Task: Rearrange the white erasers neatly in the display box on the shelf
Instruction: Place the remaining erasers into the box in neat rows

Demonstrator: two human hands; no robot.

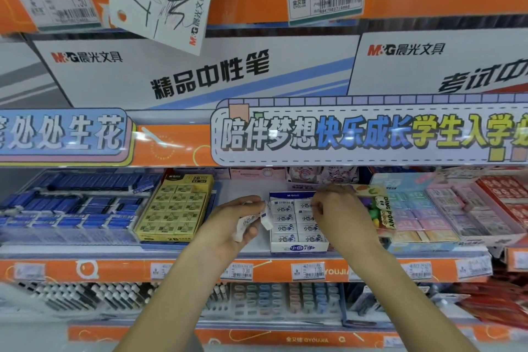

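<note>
Head view: left hand (228, 220) grips a few loose erasers (258, 220). Right hand (340, 208) pinches at erasers inside the display box (298, 247) on the shelf (243, 188).

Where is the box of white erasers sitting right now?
In the head view, the display box sits on the middle shelf, just right of centre, between the yellow eraser box and a colourful toy pack, under the right hand.
</note>
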